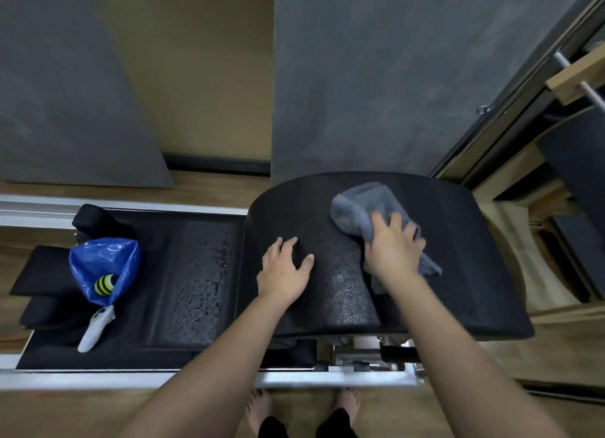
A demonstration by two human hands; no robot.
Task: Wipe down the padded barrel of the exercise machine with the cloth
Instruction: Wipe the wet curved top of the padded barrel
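I have the grey cloth (366, 212) bunched under my right hand (394, 249). My right fingers (379, 221) curl over it and grip it, so it does not slip while I rub. The cloth lies on top of the black padded barrel (458, 241), and most of it pokes out past my fingers, toward the wall. One corner hangs down on the right side of my hand.

My left hand (284, 270) lies flat on the barrel, just left of the cloth. Those fingers (289, 243) are spread and loose and hold nothing. I think I keep this hand there to lean on and to steady myself.

Between my two hands the barrel looks shiny and bumpy, maybe wet. The far right part looks dull, so I think it needs wiping next.

Well to the left of my left fingers sits a flat black pad (199, 274) with wet spots. Farther left are a blue bag (101, 264) and a white controller (95, 329).
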